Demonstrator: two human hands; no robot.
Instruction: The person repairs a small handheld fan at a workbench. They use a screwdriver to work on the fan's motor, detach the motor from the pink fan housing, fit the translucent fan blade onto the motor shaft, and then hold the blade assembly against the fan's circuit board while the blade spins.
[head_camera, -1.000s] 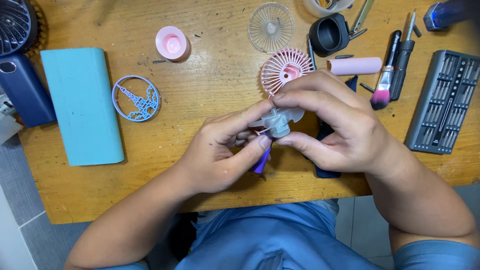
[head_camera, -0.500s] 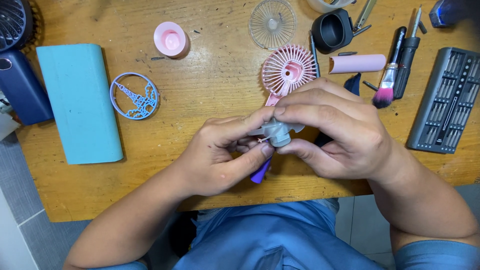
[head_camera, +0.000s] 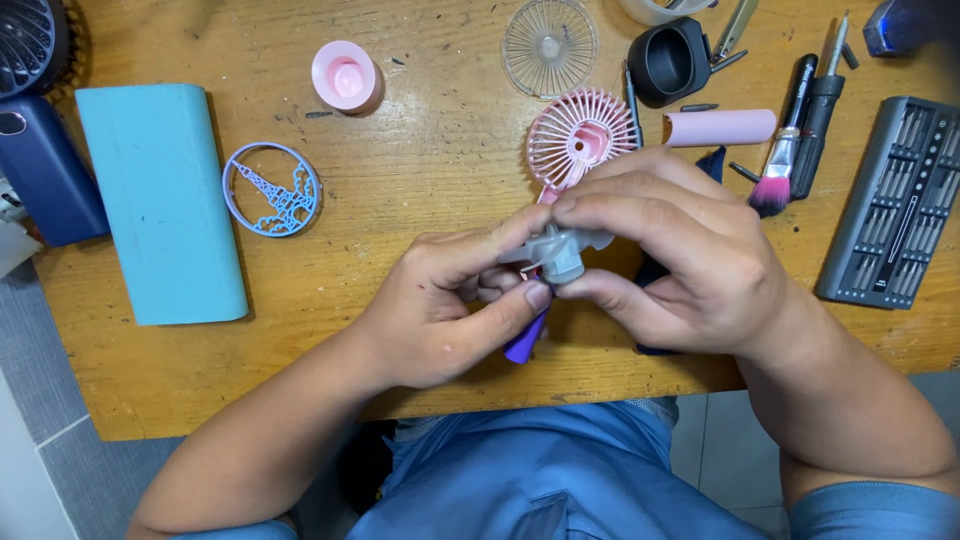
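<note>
Grey plastic fan part sat pinched between both hands above the wooden table; the left hand and right hand met around it, fingertips clamped; a purple tool poked out beneath; a pink fan grille lay just behind.

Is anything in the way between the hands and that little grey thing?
No. The left hand and right hand both already grip the small grey part with their fingertips, above the wooden table. A purple piece shows just below it, under the left thumb.
</note>
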